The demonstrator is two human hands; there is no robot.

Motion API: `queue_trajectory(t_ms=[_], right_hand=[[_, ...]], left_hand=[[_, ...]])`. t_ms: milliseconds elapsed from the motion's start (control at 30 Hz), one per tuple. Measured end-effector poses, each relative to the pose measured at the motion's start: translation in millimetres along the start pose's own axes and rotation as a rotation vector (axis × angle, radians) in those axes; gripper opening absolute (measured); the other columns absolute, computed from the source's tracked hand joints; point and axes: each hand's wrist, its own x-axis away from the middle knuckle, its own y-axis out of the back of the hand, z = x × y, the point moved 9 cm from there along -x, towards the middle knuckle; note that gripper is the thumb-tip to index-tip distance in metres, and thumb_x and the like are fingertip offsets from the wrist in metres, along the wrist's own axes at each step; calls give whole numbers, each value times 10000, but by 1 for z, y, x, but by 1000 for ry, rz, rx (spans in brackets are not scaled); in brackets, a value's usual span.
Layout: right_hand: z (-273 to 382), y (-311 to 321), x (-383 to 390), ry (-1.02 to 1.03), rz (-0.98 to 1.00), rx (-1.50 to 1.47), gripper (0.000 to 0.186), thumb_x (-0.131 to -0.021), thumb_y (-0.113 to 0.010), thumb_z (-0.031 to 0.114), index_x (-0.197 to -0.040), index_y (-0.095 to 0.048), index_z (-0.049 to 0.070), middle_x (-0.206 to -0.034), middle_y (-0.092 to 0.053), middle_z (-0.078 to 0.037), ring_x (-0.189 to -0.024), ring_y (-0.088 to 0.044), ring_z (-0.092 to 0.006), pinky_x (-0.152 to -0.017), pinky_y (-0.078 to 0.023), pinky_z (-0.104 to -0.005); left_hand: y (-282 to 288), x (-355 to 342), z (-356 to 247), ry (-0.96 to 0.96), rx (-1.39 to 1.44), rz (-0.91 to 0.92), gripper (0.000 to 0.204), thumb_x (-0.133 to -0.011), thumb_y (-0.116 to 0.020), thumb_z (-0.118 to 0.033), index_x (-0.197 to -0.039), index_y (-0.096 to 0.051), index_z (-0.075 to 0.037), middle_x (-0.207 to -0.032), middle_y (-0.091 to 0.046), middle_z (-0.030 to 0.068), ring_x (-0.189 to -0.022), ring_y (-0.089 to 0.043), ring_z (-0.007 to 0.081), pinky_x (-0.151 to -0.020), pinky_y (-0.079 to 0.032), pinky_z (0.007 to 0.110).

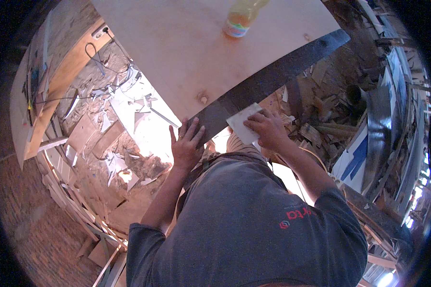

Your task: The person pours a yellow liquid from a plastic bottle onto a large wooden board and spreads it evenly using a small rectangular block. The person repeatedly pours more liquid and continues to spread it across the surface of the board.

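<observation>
Hands: two, one left hand (187, 150) and one right hand (271, 131)
White slabs (239, 121): one
Dark strips (277, 76): one
Worktops (177, 43): one
Bottles (238, 24): one
Socket units (99, 33): one
Floor scraps (124, 106): many, too jumbled to count

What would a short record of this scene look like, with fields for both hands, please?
Left hand: fingers spread on the left end of the dark strip
Right hand: holding a pale block at the strip's near edge
Strip position: along the near edge of the pale board
On board: bottle, toward the far side
Ground: scattered scraps, left and right
</observation>
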Motion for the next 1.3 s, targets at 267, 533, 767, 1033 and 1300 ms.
queue_trajectory(t_ms=[267, 533, 767, 1033, 1300], right_hand=[[-81, 41, 0, -119, -371, 9, 624, -702, -776, 26, -1291, -698, 216, -1279, -670, -33, -1201, -596, -323, -992, -486, -486], [-114, 37, -21, -198, -355, 104, 531, -782, -710, 19, -1274, -712, 216, -1245, -695, -50, -1172, -634, -301, -967, -532, -462], [-230, 73, -41, -642, -308, 182, 353, -881, -666, 156, -1219, -748, 214, -1145, -749, -86, -1005, -710, -358, -870, -594, -486], [-110, 16, -42, -220, -160, 230, 343, -867, -710, 191, -1205, -756, 231, -1122, -757, -56, -1013, -711, -299, -823, -607, -446], [-37, 16, 24, 63, 2, 84, 361, -808, -774, 132, -1128, -784, 301, -1127, -760, 77, -1062, -693, -203, -868, -585, -391]], left_hand=[[1, 0, 0, -4, -23, -11, 639, -728, -819, -221, -1350, -674, -253, -1595, -488, 3, -1546, -336, 299, -1249, -34, 702], [3, 0, -1, -22, -30, -14, 665, -717, -837, -249, -1361, -669, -263, -1596, -488, 2, -1546, -336, 290, -1256, -31, 691], [2, -1, -2, -56, -51, -54, 636, -719, -826, -243, -1340, -686, -254, -1591, -496, 7, -1538, -354, 290, -1258, -23, 685], [2, 2, 1, -24, -52, -31, 586, -742, -799, -237, -1319, -697, -249, -1585, -505, 12, -1533, -364, 295, -1254, -29, 692], [2, -3, -3, -8, -90, 4, 631, -734, -795, -234, -1352, -668, -255, -1606, -475, 6, -1544, -340, 301, -1234, -8, 728]])
